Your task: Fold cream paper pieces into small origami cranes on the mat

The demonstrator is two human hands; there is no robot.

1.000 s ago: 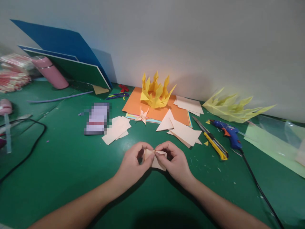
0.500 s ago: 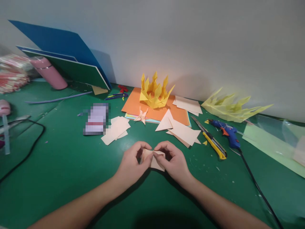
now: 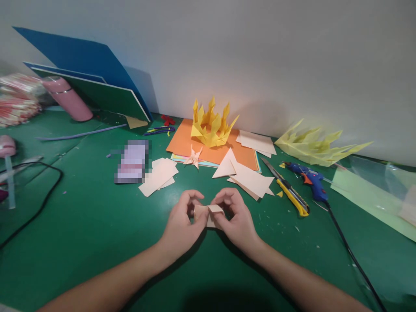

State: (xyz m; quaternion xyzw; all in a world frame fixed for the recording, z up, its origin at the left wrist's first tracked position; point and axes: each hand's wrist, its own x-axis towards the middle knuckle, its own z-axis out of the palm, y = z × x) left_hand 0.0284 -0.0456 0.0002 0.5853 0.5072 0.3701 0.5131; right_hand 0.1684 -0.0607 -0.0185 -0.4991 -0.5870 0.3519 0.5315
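Note:
A small piece of pale pink paper with a fold along its upper edge is held low over the green table. My left hand grips its left side with the thumb at the front. On the other side my right hand pinches the folded edge, thumb forward and fingers curled behind. Both hands hide part of the paper. Just beyond them lie a folded pink triangle, a stack of pink paper pieces, more pink pieces and a small folded paper star shape.
A yellow paper crown stands on orange sheets. Right of it are a yellow utility knife, a blue glue gun with a black cord, and a pale yellow folded-paper piece. A pink bottle leans at the back left.
Both hands and the pink paper have shifted slightly. My fingertips have lifted a little from the top edge, and the folded flap shows more on the right.

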